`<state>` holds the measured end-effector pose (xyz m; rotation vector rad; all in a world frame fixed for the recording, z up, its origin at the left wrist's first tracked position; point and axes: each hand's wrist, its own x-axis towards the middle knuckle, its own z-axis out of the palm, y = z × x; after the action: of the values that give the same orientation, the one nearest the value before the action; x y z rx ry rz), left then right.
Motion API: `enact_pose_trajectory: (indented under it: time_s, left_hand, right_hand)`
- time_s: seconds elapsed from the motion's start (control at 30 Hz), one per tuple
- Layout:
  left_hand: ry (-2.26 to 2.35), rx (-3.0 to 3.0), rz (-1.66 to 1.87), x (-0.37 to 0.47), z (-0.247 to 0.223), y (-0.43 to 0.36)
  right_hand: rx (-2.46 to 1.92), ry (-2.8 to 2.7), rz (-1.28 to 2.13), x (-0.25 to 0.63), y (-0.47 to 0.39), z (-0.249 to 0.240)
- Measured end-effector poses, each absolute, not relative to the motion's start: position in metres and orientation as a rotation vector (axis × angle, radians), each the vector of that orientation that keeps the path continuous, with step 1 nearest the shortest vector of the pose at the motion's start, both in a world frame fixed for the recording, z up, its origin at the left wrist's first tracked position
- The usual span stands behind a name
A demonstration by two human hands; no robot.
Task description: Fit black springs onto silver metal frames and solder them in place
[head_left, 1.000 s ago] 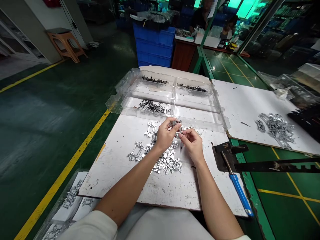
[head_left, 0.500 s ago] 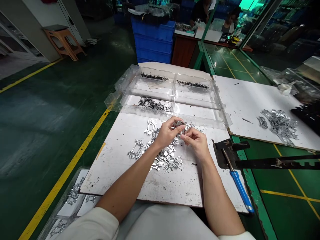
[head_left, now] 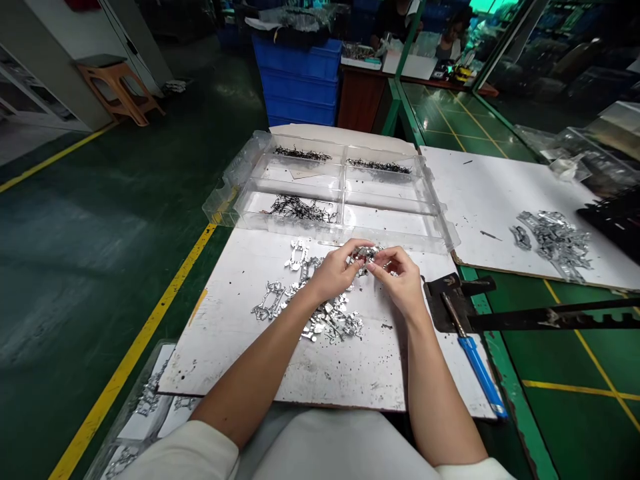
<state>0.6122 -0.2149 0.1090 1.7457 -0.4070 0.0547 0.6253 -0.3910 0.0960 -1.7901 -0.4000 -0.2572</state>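
Observation:
Between my two hands is a small silvery metal part [head_left: 364, 255], partly covered by the fingers. My left hand [head_left: 337, 270] grips it from the left, thumb and fingers bent round it. My right hand [head_left: 400, 275] pinches at its right side, fingertips close to the left thumb. Below and left of the hands, a pile of shiny metal parts [head_left: 333, 320] is spread over the white board [head_left: 230, 353]. A frame-shaped metal part [head_left: 297, 255] lies apart near the pile's upper left. Just beyond the hands stands a clear compartment tray [head_left: 395, 232].
Thin black pieces [head_left: 303, 208] lie in three tray compartments. To the right are a blue-handled tool [head_left: 481, 377], a dark metal bracket [head_left: 450, 300] and another heap of metal parts [head_left: 557, 243]. Blue crates [head_left: 300, 80] stand behind; a person [head_left: 395, 23] is at the back.
My right hand's fingers have shifted and now reach further round the metal part, which is turned differently. The whole view has shifted slightly.

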Motion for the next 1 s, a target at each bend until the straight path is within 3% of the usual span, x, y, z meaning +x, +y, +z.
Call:
enact_pose_trajectory:
  time_s: [0.6,1.0]
  left_hand:
    - [-0.546,1.851,0.056,0.612,0.107,-0.218]
    - [-0.301,1.405,-0.015,0.622,0.101,-0.218]
  right_hand:
    - [-1.888,-0.596,-0.454,0.622,-0.391,0.095]
    - [-1.947,-0.573,-0.408,0.626,-0.388,0.091]
